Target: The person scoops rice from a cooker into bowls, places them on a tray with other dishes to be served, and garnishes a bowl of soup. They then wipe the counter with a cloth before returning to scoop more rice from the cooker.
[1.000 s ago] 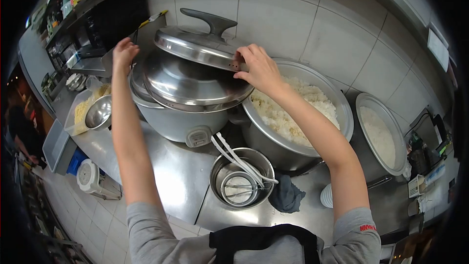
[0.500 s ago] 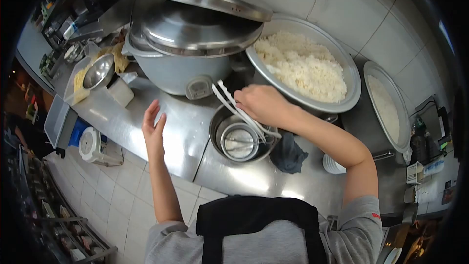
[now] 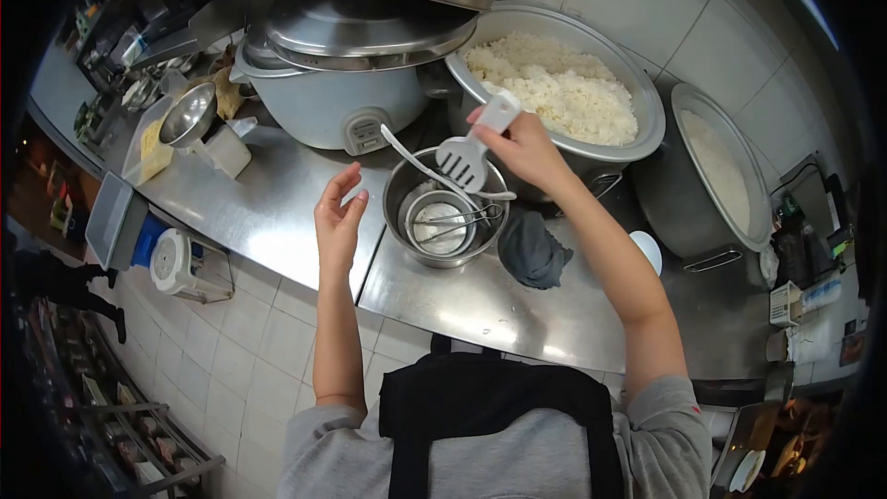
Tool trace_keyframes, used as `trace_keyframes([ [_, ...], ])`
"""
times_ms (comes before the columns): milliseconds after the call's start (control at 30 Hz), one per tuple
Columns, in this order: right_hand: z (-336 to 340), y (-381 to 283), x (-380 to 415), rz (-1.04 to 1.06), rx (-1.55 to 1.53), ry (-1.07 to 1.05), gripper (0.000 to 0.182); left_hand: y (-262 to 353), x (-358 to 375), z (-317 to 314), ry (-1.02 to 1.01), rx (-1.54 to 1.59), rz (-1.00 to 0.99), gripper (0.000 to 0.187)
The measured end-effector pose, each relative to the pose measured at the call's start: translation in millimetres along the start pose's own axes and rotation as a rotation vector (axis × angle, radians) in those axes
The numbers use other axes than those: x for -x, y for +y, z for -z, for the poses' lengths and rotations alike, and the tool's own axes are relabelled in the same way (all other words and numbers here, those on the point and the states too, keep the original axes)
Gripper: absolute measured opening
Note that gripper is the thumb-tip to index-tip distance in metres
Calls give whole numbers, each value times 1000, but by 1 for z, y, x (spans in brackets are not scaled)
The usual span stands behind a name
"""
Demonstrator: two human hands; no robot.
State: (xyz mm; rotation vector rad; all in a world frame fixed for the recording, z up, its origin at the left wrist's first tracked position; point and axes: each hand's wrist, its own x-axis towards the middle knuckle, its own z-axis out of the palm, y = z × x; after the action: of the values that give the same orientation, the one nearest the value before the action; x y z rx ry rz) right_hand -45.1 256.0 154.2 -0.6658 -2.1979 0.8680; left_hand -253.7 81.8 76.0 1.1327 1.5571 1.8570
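A white slotted spatula [image 3: 464, 163] is in my right hand [image 3: 525, 143], its slotted end over the rim of a metal pot [image 3: 399, 187]. Inside that pot are a smaller round container [image 3: 440, 227] and some metal wire tools, while another white utensil [image 3: 407, 152] leans across the top. My left hand [image 3: 339, 220] is held in the air left of the pot, fingers apart and holding nothing. A dark grey cloth [image 3: 533, 250] lies crumpled right of the pot. Behind my right hand stands a large cooker full of white rice [image 3: 582, 100].
A closed-looking rice cooker [image 3: 323, 106] with stacked metal lids [image 3: 370, 28] stands behind the pot. At the right is another rice vessel [image 3: 716, 171]. A metal bowl [image 3: 188, 115] and a noodle tub [image 3: 148, 157] sit on the steel counter [image 3: 268, 194] at left.
My right hand has lifted the spatula out of the bunch of white utensils and turned it slotted end down. My left hand has moved right, nearer the pot. The view has shifted slightly.
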Motion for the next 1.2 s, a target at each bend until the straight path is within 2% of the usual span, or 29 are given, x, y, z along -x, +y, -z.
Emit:
trace_keyframes([
  [33, 9, -1, 7, -42, -28, -16, 32, -2, 3, -3, -14, -10, 23, 41],
  [67, 14, -1, 14, -34, -26, -12, 32, -4, 6, -5, -13, -9, 15, 41],
  [133, 22, 6, 30, -171, -144, -25, 34, -12, 10, -8, -44, -100, 31, 39],
  [167, 20, 17, 37, -162, -153, -76, 32, -18, 4, -12, -78, -215, 20, 47],
  [200, 13, 36, 40, -8, -118, -64, 45, -31, -11, -20, -81, -215, 15, 47],
  [267, 20, 17, 51, -285, -208, -228, 58, -63, -46, -43, 171, -510, -282, 62],
  [333, 22, 16, 61, -150, -172, -116, 66, -73, -78, -63, 270, -616, -137, 73],
  [400, 35, 20, 77, 46, -131, -68, 65, -109, -116, -56, 172, -571, -103, 75],
  [433, 47, 19, 88, 77, -123, -124, 64, -128, -127, -51, 105, -202, -220, 73],
  [467, 60, 20, 103, 109, -119, -186, 63, -127, -136, -45, 48, -290, -247, 70],
  [500, 74, 20, 119, 107, -124, -199, 61, -90, -126, -55, 78, -245, -145, 63],
  [533, 87, 21, 134, 107, -135, -219, 59, -16, -91, -73, 68, -380, -110, 54],
  [600, 113, 28, 160, 12, -195, -283, 56, 24, -80, -77, 89, -323, -382, 43],
  [667, 126, 42, 177, 4, -222, -295, 51, 57, -68, -84, 131, -210, -505, 31],
  [700, 130, 46, 181, -23, -320, -332, 49, 78, -55, -95, 142, -217, -502, 31],
  [767, 135, 44, 189, -98, -511, -405, 38, 122, -10, -134, 186, -465, -602, 23],
  [800, 132, 43, 191, -85, -527, -439, 38, 137, 13, -155, 185, -493, -589, 21],
  [867, 126, 40, 187, -285, -928, -456, 34, 154, 56, -196, 153, -671, -680, 31],
  [933, 125, 36, 182, -321, -1048, -558, 37, 155, 91, -230, -3, -808, -892, 42],
  [1000, 125, 23, 175, -413, -1476, -558, 37, 141, 120, -268, -135, -717, -989, 29],
  [1033, 119, 22, 169, -575, -1512, -463, 35, 128, 134, -277, -225, -719, -991, 26],
  [1067, 122, 22, 164, -567, -1456, -631, 32, 126, 143, -287, -219, -802, -1044, 25],
  [1100, 122, 27, 157, -554, -1382, -686, 31, 114, 148, -285, -321, -823, -1014, 34],
  [1133, 118, 35, 151, -539, -1310, -734, 30, 113, 151, -283, -306, -836, -1004, 34],
  [1200, 101, 46, 141, -481, -1246, -744, 32, 113, 153, -276, -430, -874, -840, 48],
])
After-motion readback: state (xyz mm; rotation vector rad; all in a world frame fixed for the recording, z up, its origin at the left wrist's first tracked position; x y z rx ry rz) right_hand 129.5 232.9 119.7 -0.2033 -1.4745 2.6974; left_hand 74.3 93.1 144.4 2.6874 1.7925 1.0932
